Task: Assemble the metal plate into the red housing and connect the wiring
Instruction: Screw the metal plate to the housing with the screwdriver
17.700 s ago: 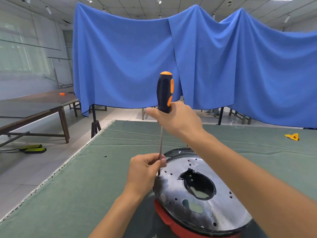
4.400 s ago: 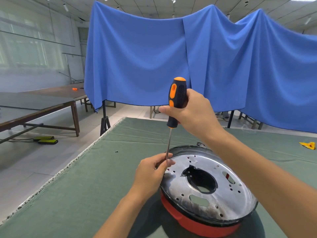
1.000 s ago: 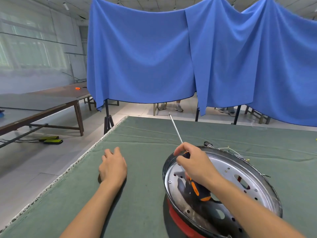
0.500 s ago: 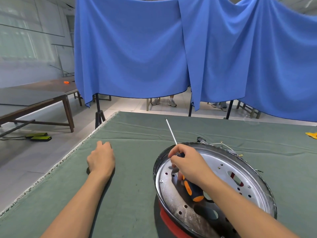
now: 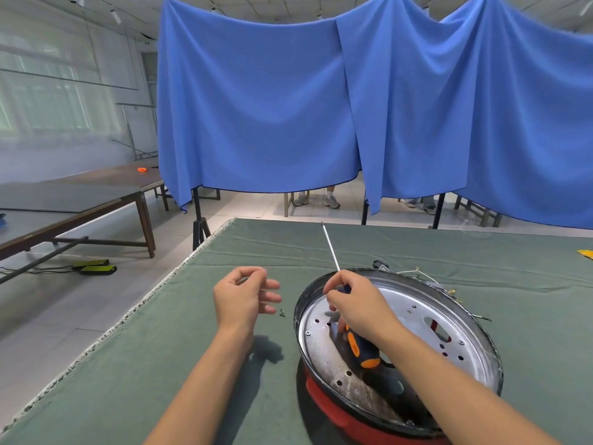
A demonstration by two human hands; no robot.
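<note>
The round metal plate [image 5: 414, 319] sits tilted in the red housing [image 5: 333, 412] at the lower right of the green table. My right hand [image 5: 356, 306] grips the orange-and-black screwdriver [image 5: 361, 348] over the plate. The handle points back at me and the shaft slants up and away. My left hand [image 5: 245, 295] hovers over the cloth to the left of the housing. Its thumb and index finger are curled together and the other fingers are straight. Nothing shows between them. A small screw [image 5: 282, 313] lies on the cloth beside it. Thin wires [image 5: 426, 277] trail behind the housing.
The green cloth table [image 5: 160, 364] has its left edge close by, with bare floor beyond it. A yellow object [image 5: 585, 253] lies at the far right edge. Blue curtains [image 5: 256, 107] hang behind the table. Wooden tables [image 5: 80, 203] stand at the left.
My left hand has lifted off the cloth and curled its thumb and index finger together. My right hand still holds the screwdriver over the plate, shaft pointing away.
</note>
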